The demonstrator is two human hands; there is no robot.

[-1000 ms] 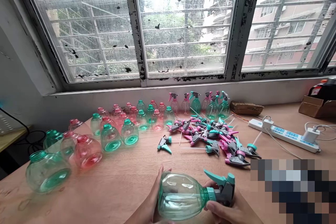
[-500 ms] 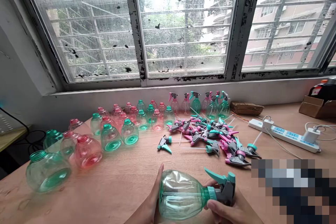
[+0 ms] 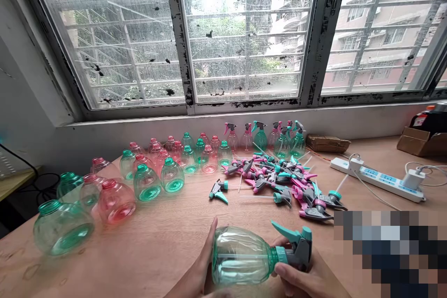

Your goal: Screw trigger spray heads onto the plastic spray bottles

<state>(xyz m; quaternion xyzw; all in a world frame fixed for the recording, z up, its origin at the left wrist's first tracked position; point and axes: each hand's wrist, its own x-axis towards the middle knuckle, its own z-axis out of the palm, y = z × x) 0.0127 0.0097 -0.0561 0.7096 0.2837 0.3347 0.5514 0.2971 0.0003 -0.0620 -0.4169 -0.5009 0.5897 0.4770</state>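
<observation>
A clear green spray bottle (image 3: 240, 256) lies on its side in front of me, its base toward the left. A teal and grey trigger sprayer (image 3: 296, 247) sits on its neck, and the straw shows inside. My left hand (image 3: 200, 260) is wrapped around the base end, with the fingers partly hidden behind the bottle. With thumb and fingers, my right hand (image 3: 303, 277) grips the teal collar and the sprayer head. Just beyond, a loose teal and grey sprayer head (image 3: 219, 192) rests on the table.
Several open green bottles (image 3: 147, 182) and pink bottles (image 3: 117, 201) stand at the left. Loose sprayer heads (image 3: 265, 174) lie heaped right of centre. Assembled spray bottles (image 3: 260, 137) line the wall. A white power strip (image 3: 379, 179) and a cardboard box (image 3: 419, 142) are at the right.
The bottle has turned slightly about its long axis. Both hands keep almost the same places on it.
</observation>
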